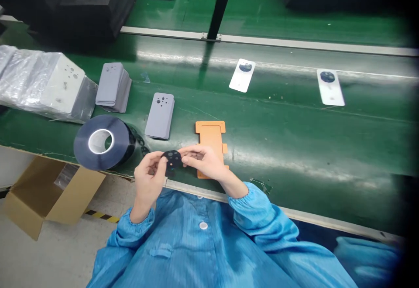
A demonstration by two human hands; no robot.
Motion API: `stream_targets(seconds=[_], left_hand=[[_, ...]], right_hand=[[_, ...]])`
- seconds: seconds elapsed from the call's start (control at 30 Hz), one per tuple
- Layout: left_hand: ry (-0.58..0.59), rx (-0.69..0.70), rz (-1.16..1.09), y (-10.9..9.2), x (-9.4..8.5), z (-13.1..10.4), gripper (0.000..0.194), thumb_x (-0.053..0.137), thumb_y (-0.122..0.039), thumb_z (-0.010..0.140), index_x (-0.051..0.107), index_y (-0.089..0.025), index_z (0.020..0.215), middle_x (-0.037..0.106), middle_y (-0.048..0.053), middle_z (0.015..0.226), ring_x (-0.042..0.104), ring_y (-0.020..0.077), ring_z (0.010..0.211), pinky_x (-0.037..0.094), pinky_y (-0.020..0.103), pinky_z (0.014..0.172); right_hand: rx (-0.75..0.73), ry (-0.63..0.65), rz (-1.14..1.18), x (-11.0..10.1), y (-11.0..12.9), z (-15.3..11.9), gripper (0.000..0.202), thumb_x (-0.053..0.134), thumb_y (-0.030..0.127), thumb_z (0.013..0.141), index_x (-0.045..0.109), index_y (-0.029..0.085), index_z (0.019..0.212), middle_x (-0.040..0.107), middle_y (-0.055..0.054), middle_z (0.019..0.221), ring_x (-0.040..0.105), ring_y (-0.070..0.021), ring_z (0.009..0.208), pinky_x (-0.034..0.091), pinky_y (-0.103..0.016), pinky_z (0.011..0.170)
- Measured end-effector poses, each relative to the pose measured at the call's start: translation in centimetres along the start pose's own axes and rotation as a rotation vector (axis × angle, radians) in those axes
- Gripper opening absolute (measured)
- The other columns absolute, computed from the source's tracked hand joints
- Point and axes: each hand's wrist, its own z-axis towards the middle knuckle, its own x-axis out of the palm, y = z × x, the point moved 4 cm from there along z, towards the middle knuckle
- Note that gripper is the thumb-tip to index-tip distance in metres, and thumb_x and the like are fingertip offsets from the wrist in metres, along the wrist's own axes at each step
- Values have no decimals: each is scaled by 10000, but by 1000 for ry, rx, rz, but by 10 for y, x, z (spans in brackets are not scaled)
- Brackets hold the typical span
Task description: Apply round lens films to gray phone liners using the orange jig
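Note:
A thin, round black camera-cover piece with holes (172, 159) is held between my two hands, over the near edge of the green bench. My left hand (150, 178) pinches its left side with thumb and fingertips. On the right side, the fingertips of my right hand (205, 161) are closed on its edge. Behind my right hand lies an orange fixture plate (211, 137), partly covered by that hand. To the left of my hands stands a big roll of dark film (81, 146) with a white core; more black round pieces show on its loose end.
Grey phone back panels are stacked in two piles, one farther left (109, 85) and one nearer (159, 120). Plastic-wrapped panels (29, 83) lie at far left. Two white panels with dark camera circles (240, 80) (333, 94) lie on the green belt. A cardboard box (72, 198) sits below.

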Motion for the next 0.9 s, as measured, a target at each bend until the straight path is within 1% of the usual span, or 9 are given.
stream_targets(seconds=[0.1,0.2,0.3,0.4,0.5,0.6,0.7,0.9], left_hand=[[154,1,-80,-5,36,6,257,681,-425,918,706,-181,992,761,50,819,694,157,670,526,247,589],[275,-34,-161,-1,67,18,255,681,-428,919,685,-185,996,744,47,783,680,153,655,496,245,573],[329,-62,-189,8,93,37,247,708,-411,894,658,-179,962,709,36,766,654,139,655,479,240,585],[342,-56,-159,17,113,55,212,731,-344,858,642,-170,939,664,15,779,594,106,629,458,227,593],[352,-42,-110,21,126,64,163,712,-276,851,647,-167,953,644,-3,778,530,86,591,439,222,591],[361,-48,-100,22,135,67,130,702,-245,846,641,-178,940,657,-4,780,550,94,600,447,226,599],[352,-58,-112,22,141,69,110,705,-236,835,624,-189,893,664,-1,774,587,108,619,460,234,609],[343,-40,-112,22,147,72,133,722,-245,818,606,-195,861,645,-12,756,564,103,598,449,235,593]], right_hand=[[-33,-201,-19,-35,10,-10,336,852,426,766,813,184,996,783,-60,860,713,-168,749,611,-312,751],[-33,-368,-103,-70,15,-15,280,838,371,772,815,183,979,805,-84,926,752,-197,830,629,-343,837],[-26,-479,-210,-100,13,-13,231,794,312,814,818,168,992,810,-102,946,761,-207,829,630,-350,839],[-14,-535,-330,-119,8,-6,206,746,252,850,823,158,1017,812,-109,950,760,-209,814,618,-338,812],[-3,-547,-416,-129,4,-3,236,721,249,864,826,165,1059,815,-101,972,757,-208,822,609,-331,810],[-4,-544,-456,-131,3,-3,263,718,275,857,828,175,1073,816,-87,963,750,-209,814,607,-339,798],[-32,-542,-472,-131,3,-5,278,717,293,845,830,180,1073,814,-81,939,746,-211,806,607,-349,792],[-34,-567,-462,-129,3,-5,272,711,300,837,832,190,1054,807,-80,913,730,-200,749,601,-351,749]])
